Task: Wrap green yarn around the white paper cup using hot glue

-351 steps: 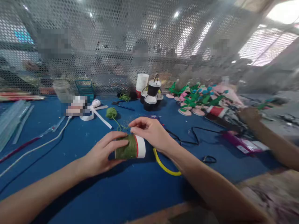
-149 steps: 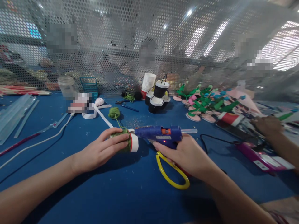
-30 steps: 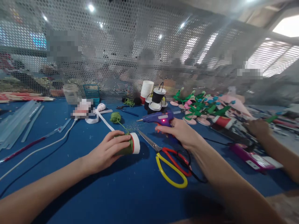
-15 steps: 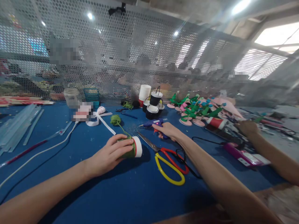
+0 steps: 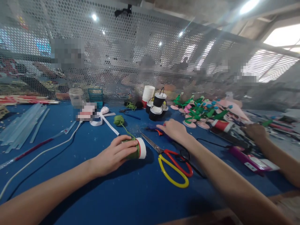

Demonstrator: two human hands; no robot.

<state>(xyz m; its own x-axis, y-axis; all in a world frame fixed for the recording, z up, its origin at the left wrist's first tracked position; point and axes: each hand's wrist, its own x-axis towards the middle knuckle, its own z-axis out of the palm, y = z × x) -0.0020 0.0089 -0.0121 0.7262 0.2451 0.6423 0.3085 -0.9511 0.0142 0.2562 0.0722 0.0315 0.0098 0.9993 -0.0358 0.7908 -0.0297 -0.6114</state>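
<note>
My left hand (image 5: 117,153) is closed round a paper cup (image 5: 142,148) lying on its side, its white rim facing right. Green yarn is wrapped about the cup's body, and a strand runs back to a small green yarn ball (image 5: 119,120). My right hand (image 5: 174,131) is closed on a blue hot glue gun (image 5: 153,127) low over the table, nozzle pointing left; its fingers are partly hidden. Between my hands lie large scissors (image 5: 161,151) with one red and one yellow handle, blades toward the cup.
Black-wrapped cups (image 5: 156,113) and stacked white cups (image 5: 148,92) stand behind. Glue sticks (image 5: 22,128) lie left, near a white cable (image 5: 44,151). Green-and-pink felt pieces (image 5: 201,114) crowd the right, where another person's hand (image 5: 255,134) rests near a purple device (image 5: 246,159).
My right hand has turned so its back faces up and now covers more of the glue gun, which sits slightly lower. My left hand keeps its hold; the view has shifted slightly.
</note>
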